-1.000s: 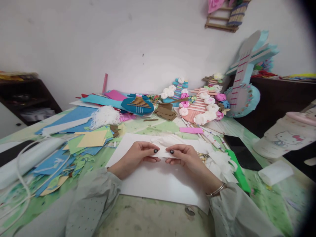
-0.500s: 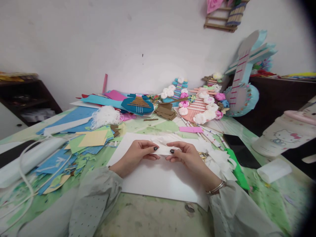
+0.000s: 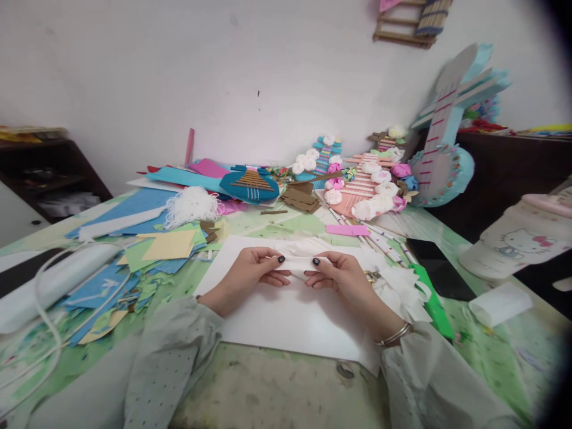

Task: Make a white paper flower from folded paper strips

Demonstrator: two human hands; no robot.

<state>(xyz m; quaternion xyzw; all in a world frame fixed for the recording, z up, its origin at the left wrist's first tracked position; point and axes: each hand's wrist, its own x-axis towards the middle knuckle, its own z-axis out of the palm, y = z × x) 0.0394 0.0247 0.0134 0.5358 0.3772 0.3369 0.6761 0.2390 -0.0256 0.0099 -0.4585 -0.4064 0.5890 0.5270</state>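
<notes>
L hand [image 3: 250, 272] & R hand [image 3: 346, 277] each pinching an end of narrow, thin white paper strip [image 3: 298, 263], over flat white rectangular sheet [image 3: 290, 325]. Vs. 0.5 s ago: grips slightly farther apart (strip's upper edge now looks folded).

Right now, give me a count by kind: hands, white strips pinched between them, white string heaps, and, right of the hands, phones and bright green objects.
Hands: 2, left hand and right hand
Pinched white strip: 1
White string heap: 1
Phone: 1
Bright green object: 1
Total: 6
</notes>
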